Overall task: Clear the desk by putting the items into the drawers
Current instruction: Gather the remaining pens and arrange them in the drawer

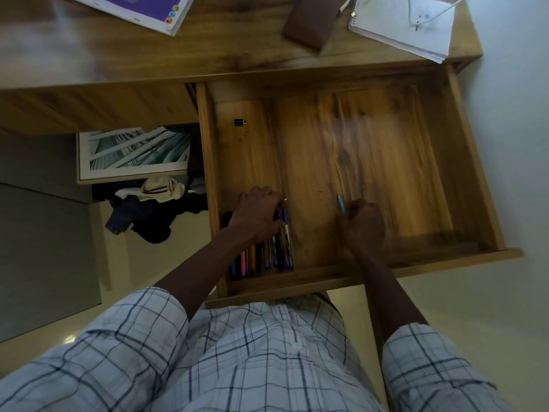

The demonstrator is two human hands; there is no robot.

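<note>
The wooden drawer [463, 173] is pulled out wide under the desk top [237, 52]. A bunch of pens and markers [261, 257] lies in its near left corner. My left hand [258, 215] rests on top of that bunch, fingers curled over the pens. My right hand [361, 221] is inside the drawer near its middle, closed around a light blue pen [340, 203] whose tip sticks out above the fist. A small black adapter [240, 122] lies at the drawer's far left.
On the desk lie a purple-and-white book [142, 7], a brown wallet [312, 20] and a spiral notebook [404, 25] with a white cable [433, 13] across it. Left of the drawer, a framed picture [133, 153] and a heap of clothes [154, 209] lie on the floor.
</note>
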